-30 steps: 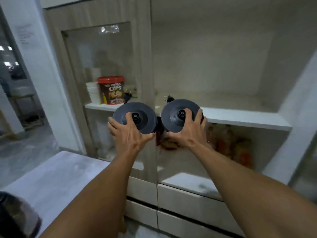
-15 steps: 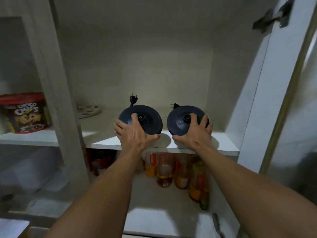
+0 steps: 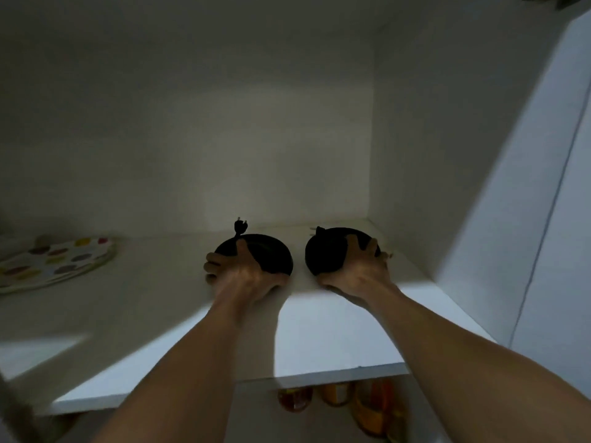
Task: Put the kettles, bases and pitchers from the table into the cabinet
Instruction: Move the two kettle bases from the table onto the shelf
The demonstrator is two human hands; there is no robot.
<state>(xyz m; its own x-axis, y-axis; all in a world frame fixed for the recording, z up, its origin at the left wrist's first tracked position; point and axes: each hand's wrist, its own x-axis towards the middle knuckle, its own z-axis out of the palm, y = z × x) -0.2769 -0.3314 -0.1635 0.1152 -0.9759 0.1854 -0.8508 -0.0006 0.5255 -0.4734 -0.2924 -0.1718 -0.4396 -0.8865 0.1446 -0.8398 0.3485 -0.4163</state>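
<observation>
Both bases, left base (image 3: 256,254) & right base (image 3: 329,251), look matt black plastic, smooth. Shelf (image 3: 319,334) under them: smooth white laminate-like board w/ low sheen. Cabinet walls (image 3: 415,139) same flat matt white. Plate (image 3: 54,262) left of the bases: glossy, coloured dots, material unclear

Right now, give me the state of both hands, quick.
Left hand: closed on the left kettle base, deep on the shelf.
Right hand: closed on the right kettle base.
</observation>
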